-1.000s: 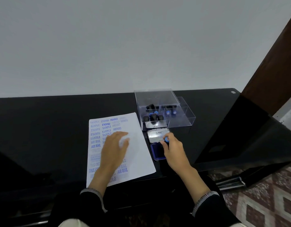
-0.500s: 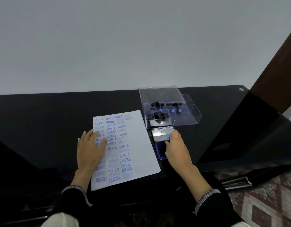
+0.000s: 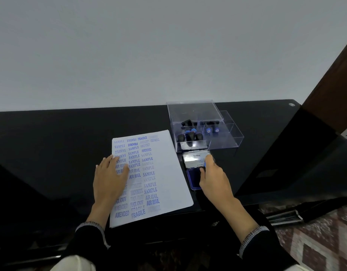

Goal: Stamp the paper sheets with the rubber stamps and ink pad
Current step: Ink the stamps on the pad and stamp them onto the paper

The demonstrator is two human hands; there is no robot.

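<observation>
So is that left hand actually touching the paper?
Touching. The head view shows the left hand lying flat on the paper sheet, fingers spread over the stamped words near its left edge, no gap visible.

A glossy black tabletop is carrying three things. Lying on it — a stamped paper sheet, an open ink pad, and a clear plastic box.

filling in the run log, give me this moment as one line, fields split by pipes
left hand flat on paper sheet | right hand grips rubber stamp on ink pad | spare stamps in clear box
</observation>
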